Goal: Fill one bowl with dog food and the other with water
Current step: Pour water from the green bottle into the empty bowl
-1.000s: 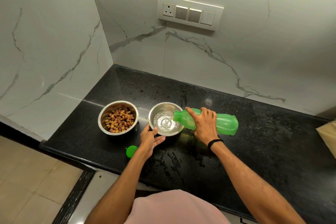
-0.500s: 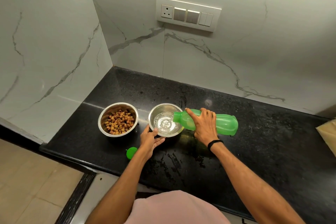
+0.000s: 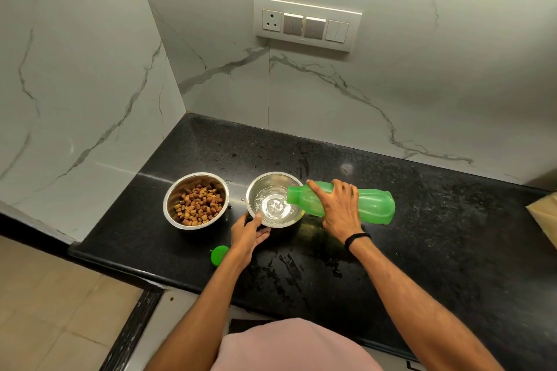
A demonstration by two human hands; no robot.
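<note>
Head view, R hand (image 3: 337,211) grips green bottle (image 3: 373,205), L hand (image 3: 248,235) pinches water bowl (image 3: 262,186) rim

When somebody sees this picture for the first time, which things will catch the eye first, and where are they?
The bright green bottle, tipped sideways in the right hand, pours water into a steel bowl on the black counter, while the left hand holds that bowl's near rim. Left of it stands a second steel bowl of brown dog food, and a green cap lies near the counter's front edge.
</note>
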